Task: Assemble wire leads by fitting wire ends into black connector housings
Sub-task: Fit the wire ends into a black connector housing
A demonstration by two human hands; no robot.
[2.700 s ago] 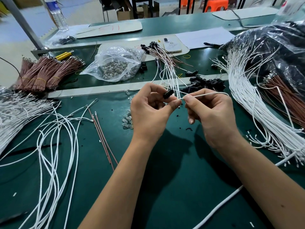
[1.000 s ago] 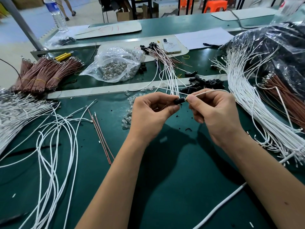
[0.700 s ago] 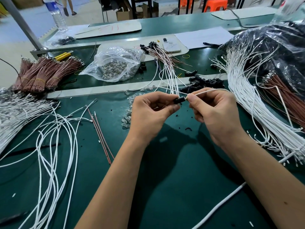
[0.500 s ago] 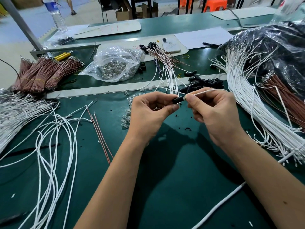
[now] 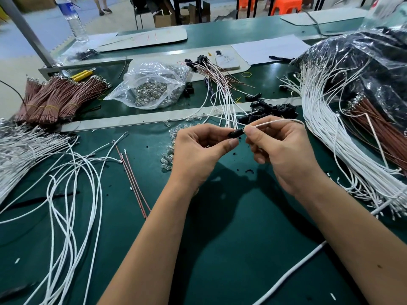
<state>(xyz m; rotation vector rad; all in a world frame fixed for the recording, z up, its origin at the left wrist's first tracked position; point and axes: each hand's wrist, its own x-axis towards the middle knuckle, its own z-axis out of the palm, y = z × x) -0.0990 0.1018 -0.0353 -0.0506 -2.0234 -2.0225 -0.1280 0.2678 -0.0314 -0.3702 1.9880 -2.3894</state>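
Small black connector housing lies roughly horizontal above the green mat, pinched at its left end, its right end meeting the tip of a thin white wire that arcs up and right toward the big white wire bundle fanned along the right side. Loose black housings sit piled just behind, at the metal rail. Finished leads, white and brown wires capped with black housings, lie fanned behind that, running away from the camera.

Far on your bench you see a water bottle, a white phone, a yellow rubber band and orange stools.
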